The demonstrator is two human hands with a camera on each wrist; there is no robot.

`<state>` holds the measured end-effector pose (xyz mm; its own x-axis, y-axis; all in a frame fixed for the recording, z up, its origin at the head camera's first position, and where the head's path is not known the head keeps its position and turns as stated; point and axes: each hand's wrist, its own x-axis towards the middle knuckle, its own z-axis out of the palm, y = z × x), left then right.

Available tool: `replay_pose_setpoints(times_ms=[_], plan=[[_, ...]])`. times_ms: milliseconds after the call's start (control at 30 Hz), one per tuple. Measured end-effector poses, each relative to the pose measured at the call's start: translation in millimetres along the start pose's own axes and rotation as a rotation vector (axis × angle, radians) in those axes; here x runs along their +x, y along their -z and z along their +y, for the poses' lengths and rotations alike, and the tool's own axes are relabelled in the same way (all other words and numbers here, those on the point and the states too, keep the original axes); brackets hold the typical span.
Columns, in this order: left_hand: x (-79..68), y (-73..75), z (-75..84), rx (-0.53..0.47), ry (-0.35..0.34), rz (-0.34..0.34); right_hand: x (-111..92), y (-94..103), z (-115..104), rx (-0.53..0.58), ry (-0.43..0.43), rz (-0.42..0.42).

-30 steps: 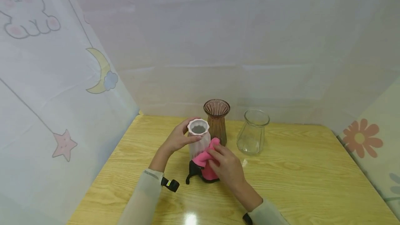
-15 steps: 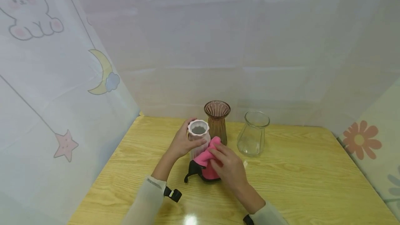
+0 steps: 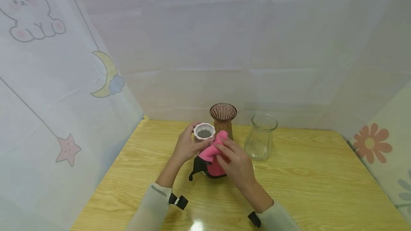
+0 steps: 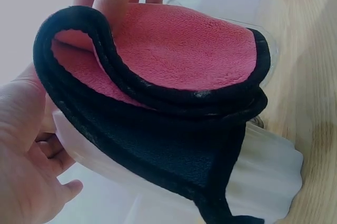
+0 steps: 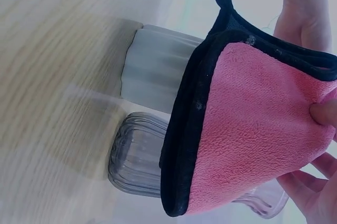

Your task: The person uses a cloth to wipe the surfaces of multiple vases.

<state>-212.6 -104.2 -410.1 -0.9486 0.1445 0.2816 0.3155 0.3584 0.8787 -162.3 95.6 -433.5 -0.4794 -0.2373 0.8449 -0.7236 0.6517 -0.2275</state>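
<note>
On the near side of a white vase (image 3: 204,131) with a scalloped rim, a pink cloth (image 3: 216,161) edged in black is bunched and folded, hiding much of the vase's body from the head camera. The vase stands upright at the middle of the wooden table (image 3: 305,177), its mouth facing up; whether its base touches the wood is hard to tell. The person's left hand (image 3: 187,147) is curved round the upper part of the vase just below the rim, thumb across the near side and fingers round the far side. The right hand (image 3: 238,163) has its fingers bent and pinches the cloth between thumb and fingers, the pink top poking up past the fingertips. The cloth's black hanging loop dangles to the left. Just behind and to the right of the white vase is a purple-brown glass vase (image 3: 223,117) with a flared mouth, and farther right, apart from it, a clear glass vase (image 3: 259,142); both are upright. Behind the table hangs a pale, creased backdrop (image 3: 205,38), with a yellow moon (image 3: 107,74) and a pink star (image 3: 68,149) printed at the left.
</note>
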Motion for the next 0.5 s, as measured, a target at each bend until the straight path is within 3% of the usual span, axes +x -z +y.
replay_pose_setpoints(times_ms=[167, 500], plan=[[1.0, 3.3, -0.3, 0.018, -0.019, -0.025, 2.3, -2.2, -0.3, 0.013, -0.009, 0.003], [0.7, 7.0, -3.0, 0.025, 0.006, -0.075, -2.5, -8.0, 0.1, 0.011, 0.007, 0.011]])
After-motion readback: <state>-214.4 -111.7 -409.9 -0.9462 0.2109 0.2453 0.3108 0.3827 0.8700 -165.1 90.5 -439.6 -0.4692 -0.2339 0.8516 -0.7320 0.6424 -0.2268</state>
